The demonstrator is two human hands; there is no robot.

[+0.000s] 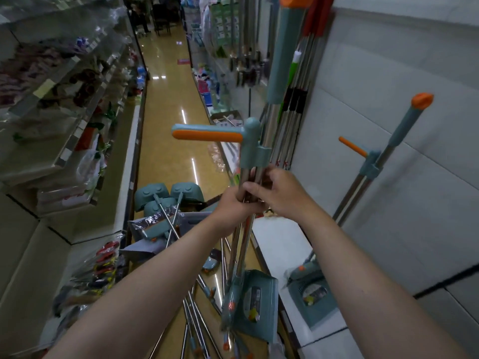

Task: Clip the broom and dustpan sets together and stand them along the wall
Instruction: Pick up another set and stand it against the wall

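Below teal clip: both poles inside curled fingers.

Loose poles and dustpans clutter the aisle floor, bare farther along.

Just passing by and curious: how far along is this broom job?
One clipped set already stands against the wall. The left hand and right hand grip the next set's poles. On the floor, loose poles and teal parts remain.
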